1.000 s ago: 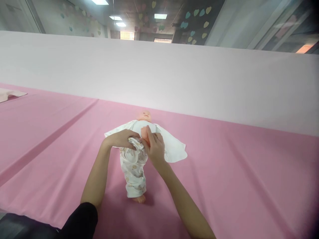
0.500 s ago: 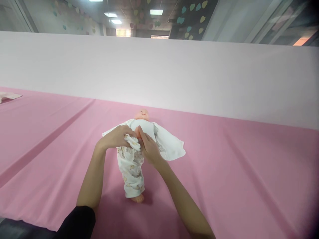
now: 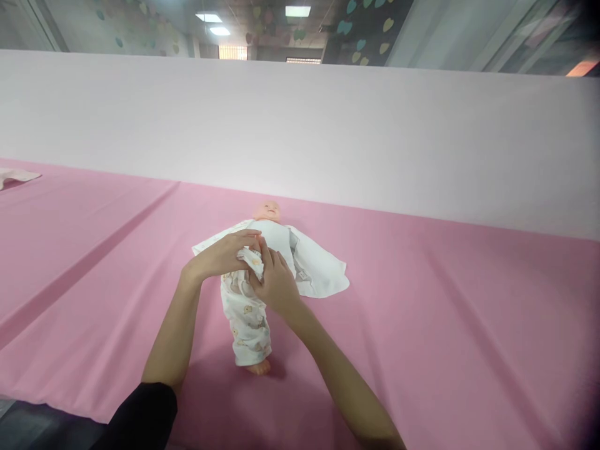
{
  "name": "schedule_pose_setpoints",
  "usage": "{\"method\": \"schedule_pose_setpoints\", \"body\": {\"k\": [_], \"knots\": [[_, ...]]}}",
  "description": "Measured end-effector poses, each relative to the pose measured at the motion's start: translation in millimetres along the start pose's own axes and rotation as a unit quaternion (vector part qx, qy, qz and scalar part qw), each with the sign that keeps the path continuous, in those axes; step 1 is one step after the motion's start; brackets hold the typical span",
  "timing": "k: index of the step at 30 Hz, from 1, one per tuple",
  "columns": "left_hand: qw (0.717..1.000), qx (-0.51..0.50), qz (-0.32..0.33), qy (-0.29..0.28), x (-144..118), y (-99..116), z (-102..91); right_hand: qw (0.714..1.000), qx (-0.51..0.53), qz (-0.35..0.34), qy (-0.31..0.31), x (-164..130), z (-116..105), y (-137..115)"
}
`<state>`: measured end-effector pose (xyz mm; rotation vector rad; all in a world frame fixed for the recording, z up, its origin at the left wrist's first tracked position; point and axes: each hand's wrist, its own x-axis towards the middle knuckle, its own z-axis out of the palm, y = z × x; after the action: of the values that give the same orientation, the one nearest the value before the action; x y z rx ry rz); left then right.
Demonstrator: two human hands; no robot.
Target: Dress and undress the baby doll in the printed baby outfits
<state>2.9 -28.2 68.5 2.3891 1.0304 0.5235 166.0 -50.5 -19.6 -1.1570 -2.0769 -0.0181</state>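
Note:
A baby doll (image 3: 268,211) lies on its back, head toward the white wall. White printed pants (image 3: 248,319) cover one of its legs, with the bare foot (image 3: 259,367) sticking out at the hem. Over the doll's belly, my left hand (image 3: 229,251) is closed on the bunched other pant leg (image 3: 252,260). My right hand (image 3: 276,278) presses against the same bunched cloth from the right, fingers curled around the doll's other foot, which is mostly hidden between my hands. A white top (image 3: 321,269) lies spread open under the doll, its sleeve out to the right.
The doll rests on a pink padded mat (image 3: 422,350) with creases. A white wall panel (image 3: 300,131) runs along the back. At the far left lies a pale cloth (image 3: 17,176). A dark surface (image 3: 47,428) shows below the mat's lower left edge.
My right hand has shifted slightly up and left, closer over the bunched pant leg. Less of the doll's raised foot shows now. The camera view has tilted a little.

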Motion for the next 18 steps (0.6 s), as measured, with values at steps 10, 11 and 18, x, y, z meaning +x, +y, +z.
{"method": "schedule_pose_setpoints", "body": {"k": [10,11,18], "knots": [[0.996,-0.021,-0.084,0.006,-4,-4,-5.6,0.990,0.050,0.106,-0.078,3,-4,-16],[0.996,-0.028,-0.091,0.005,-5,-5,-6.8,0.988,0.061,0.120,-0.079,4,-6,-17],[0.994,-0.070,-0.078,0.008,-7,-14,-9.1,0.956,0.215,0.178,-0.094,7,-24,-16]]}}
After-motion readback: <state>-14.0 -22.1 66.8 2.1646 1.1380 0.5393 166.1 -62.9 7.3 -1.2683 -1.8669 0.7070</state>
